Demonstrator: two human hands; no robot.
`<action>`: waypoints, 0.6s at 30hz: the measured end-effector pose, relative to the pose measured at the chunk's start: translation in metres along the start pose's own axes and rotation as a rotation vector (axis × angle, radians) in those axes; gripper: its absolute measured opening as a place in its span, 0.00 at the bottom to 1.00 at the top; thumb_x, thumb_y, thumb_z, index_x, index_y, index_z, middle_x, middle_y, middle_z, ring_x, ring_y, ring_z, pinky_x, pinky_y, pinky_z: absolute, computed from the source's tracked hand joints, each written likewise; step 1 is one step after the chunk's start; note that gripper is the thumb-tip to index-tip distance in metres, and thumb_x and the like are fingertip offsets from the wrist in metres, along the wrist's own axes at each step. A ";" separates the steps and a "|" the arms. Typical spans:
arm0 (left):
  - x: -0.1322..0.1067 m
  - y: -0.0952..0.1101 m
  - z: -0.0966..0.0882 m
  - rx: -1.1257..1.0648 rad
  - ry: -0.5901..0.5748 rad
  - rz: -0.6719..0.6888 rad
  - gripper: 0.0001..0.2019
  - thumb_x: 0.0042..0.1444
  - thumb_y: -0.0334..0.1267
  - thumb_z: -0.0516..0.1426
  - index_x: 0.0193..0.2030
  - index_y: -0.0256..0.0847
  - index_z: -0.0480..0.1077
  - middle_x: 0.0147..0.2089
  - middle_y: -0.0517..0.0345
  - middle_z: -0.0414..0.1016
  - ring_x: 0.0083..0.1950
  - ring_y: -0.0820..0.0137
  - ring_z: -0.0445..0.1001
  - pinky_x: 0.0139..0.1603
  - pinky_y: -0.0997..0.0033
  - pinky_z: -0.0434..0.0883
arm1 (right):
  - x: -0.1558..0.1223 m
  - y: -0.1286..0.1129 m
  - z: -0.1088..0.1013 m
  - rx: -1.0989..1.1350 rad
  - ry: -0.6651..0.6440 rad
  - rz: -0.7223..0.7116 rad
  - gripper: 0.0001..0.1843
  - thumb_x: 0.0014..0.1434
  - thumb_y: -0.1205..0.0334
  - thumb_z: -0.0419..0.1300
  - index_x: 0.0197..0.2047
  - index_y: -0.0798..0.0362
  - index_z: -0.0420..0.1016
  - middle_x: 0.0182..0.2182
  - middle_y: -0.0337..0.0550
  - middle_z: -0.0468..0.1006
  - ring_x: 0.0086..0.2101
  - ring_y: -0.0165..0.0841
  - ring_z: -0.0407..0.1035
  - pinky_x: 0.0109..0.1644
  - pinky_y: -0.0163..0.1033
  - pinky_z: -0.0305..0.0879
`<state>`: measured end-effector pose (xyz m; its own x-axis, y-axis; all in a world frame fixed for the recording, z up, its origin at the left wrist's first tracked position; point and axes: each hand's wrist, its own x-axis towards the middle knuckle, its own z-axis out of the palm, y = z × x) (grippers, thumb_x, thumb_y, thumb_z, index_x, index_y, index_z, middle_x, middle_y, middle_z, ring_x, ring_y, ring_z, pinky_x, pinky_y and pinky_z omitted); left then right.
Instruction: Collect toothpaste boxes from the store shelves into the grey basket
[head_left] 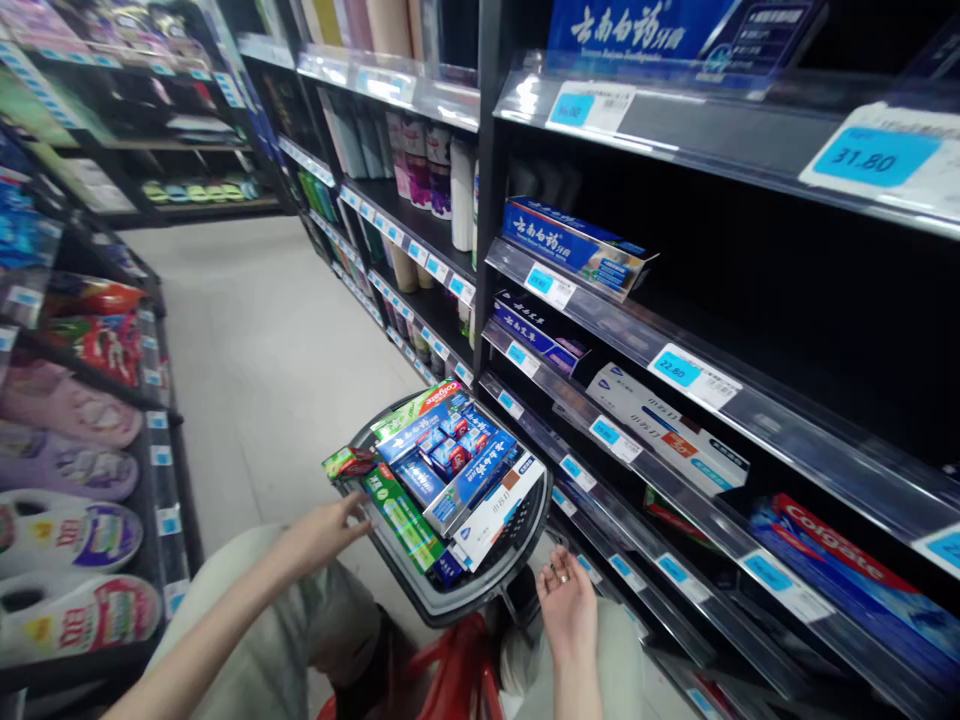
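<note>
A black shopping basket (480, 590) full of toothpaste boxes (450, 470) sits in front of me, low in the aisle. My left hand (324, 530) reaches to the basket's left rim, its fingers close to a green toothpaste box (401, 520) and holding nothing. Just under the basket's near right rim my right hand (566, 600) rests palm up with loosely curled, separated fingers, a ring on one finger, and it is empty. My knees in light trousers show below both hands.
Dark shelves (675, 400) on the right carry toothpaste boxes, among them a red Colgate box (840, 560) and blue price tags. Slippers (67, 535) fill the left shelves. Between the shelves a light floor aisle (255, 340) runs back. Something red (450, 680) lies under the basket.
</note>
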<state>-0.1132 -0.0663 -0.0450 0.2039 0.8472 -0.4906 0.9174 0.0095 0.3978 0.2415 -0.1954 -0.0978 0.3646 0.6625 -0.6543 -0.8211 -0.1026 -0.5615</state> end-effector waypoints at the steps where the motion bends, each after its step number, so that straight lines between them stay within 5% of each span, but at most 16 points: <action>1: -0.009 0.008 0.013 -0.122 -0.060 0.025 0.22 0.55 0.49 0.49 0.54 0.41 0.64 0.48 0.50 0.77 0.45 0.60 0.76 0.48 0.64 0.70 | 0.002 -0.001 -0.001 -0.049 0.022 -0.071 0.16 0.41 0.54 0.67 0.34 0.52 0.75 0.30 0.38 0.77 0.28 0.30 0.69 0.35 0.39 0.67; 6: -0.031 0.048 0.077 -0.495 -0.154 0.201 0.21 0.54 0.51 0.47 0.46 0.40 0.68 0.37 0.54 0.77 0.38 0.63 0.75 0.40 0.67 0.70 | 0.014 -0.030 -0.004 -0.531 0.131 -0.581 0.24 0.42 0.50 0.66 0.41 0.53 0.71 0.36 0.42 0.76 0.36 0.36 0.71 0.45 0.43 0.66; 10: -0.029 0.059 0.091 -0.279 -0.057 0.205 0.10 0.54 0.40 0.49 0.40 0.43 0.68 0.38 0.53 0.77 0.41 0.61 0.75 0.44 0.65 0.68 | 0.041 -0.088 0.022 -1.212 0.269 -0.932 0.28 0.53 0.52 0.54 0.54 0.59 0.63 0.51 0.61 0.68 0.46 0.43 0.70 0.49 0.47 0.66; 14: -0.028 0.061 0.085 -0.089 -0.037 0.251 0.07 0.57 0.36 0.49 0.39 0.45 0.67 0.42 0.51 0.76 0.45 0.61 0.75 0.45 0.65 0.68 | 0.078 -0.143 0.050 -1.483 0.368 -0.954 0.22 0.49 0.60 0.57 0.45 0.67 0.70 0.44 0.73 0.71 0.51 0.59 0.65 0.55 0.60 0.55; 18: -0.028 0.062 0.083 -0.035 -0.052 0.276 0.07 0.58 0.35 0.49 0.40 0.43 0.67 0.45 0.48 0.75 0.45 0.60 0.75 0.46 0.64 0.69 | 0.094 -0.190 0.041 -1.621 0.382 -0.951 0.10 0.43 0.62 0.60 0.31 0.59 0.74 0.34 0.63 0.76 0.48 0.59 0.66 0.53 0.62 0.54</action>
<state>-0.0332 -0.1334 -0.0711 0.4624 0.7920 -0.3986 0.8126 -0.1987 0.5479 0.4135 -0.0833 -0.0324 0.6290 0.7575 0.1747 0.7305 -0.4990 -0.4663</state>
